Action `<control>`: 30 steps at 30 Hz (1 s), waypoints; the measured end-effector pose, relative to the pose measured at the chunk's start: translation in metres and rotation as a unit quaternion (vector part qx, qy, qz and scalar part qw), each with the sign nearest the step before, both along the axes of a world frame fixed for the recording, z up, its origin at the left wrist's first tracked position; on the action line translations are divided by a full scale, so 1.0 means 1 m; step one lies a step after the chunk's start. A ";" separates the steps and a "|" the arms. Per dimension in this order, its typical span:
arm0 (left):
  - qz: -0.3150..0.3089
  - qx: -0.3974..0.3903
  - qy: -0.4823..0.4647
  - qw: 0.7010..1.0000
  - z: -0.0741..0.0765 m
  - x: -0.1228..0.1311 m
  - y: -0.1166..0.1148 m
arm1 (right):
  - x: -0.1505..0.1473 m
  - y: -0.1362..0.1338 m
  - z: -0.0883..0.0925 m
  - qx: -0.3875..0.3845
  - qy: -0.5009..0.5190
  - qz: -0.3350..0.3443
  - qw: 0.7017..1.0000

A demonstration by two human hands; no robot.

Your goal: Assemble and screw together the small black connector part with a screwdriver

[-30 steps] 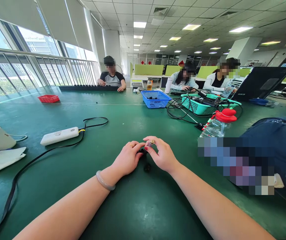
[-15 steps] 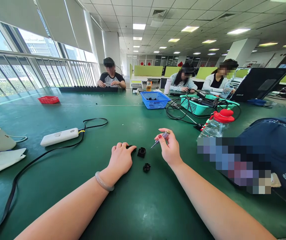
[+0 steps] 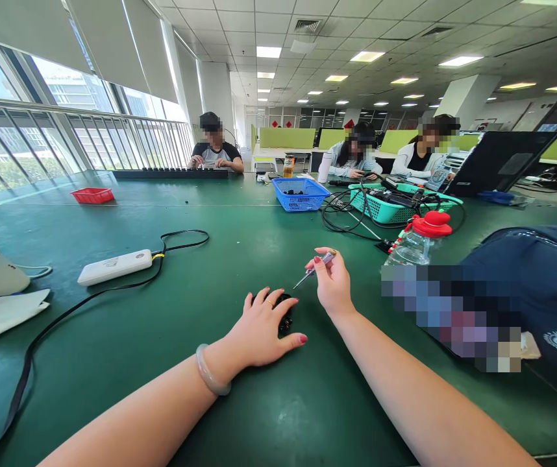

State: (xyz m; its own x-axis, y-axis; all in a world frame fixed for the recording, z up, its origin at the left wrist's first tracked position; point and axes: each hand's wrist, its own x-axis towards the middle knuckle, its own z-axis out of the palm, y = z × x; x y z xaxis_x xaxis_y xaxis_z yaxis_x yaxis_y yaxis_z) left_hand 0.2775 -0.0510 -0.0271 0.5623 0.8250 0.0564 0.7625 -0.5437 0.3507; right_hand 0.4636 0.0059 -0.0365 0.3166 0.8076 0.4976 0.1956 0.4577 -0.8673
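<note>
My left hand reaches over the small black parts with its fingers and thumb spread. One black part shows between the thumb and forefinger; another black piece is mostly covered by the fingers. Whether the hand touches them I cannot tell. Just to the right, my right hand is closed around a small screwdriver with a translucent purplish handle. Its thin metal tip points down and left, a little beyond the left fingertips and apart from the black parts.
On the green table a white power strip trails a black cable on the left. A blue basket, a teal basket with cables, a red-capped bottle and a dark blue bag stand farther off. Several people sit across.
My left hand has moved right and opened from the table surface to over the black parts, covering most of them. The right hand still holds the screwdriver, shifted only slightly.
</note>
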 end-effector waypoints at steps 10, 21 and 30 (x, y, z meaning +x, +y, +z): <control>-0.004 0.045 0.008 0.999 -0.003 0.004 -0.006 | 0.000 0.001 0.000 -0.008 0.002 0.005 1.000; 0.192 0.077 0.052 0.977 -0.011 -0.157 0.017 | -0.002 -0.001 0.001 -0.020 0.013 0.016 1.000; 0.352 0.092 0.111 0.925 0.027 -0.251 0.051 | 0.000 0.003 -0.003 -0.034 0.010 0.007 0.999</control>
State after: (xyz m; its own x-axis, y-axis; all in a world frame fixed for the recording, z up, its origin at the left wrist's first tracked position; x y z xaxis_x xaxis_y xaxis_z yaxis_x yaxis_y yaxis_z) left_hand 0.0260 0.0001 0.0003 -0.0962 0.9788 0.1806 0.9923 0.0802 0.0941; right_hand 0.4632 0.0090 -0.0398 0.3134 0.8444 0.4346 0.1720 0.3996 -0.9004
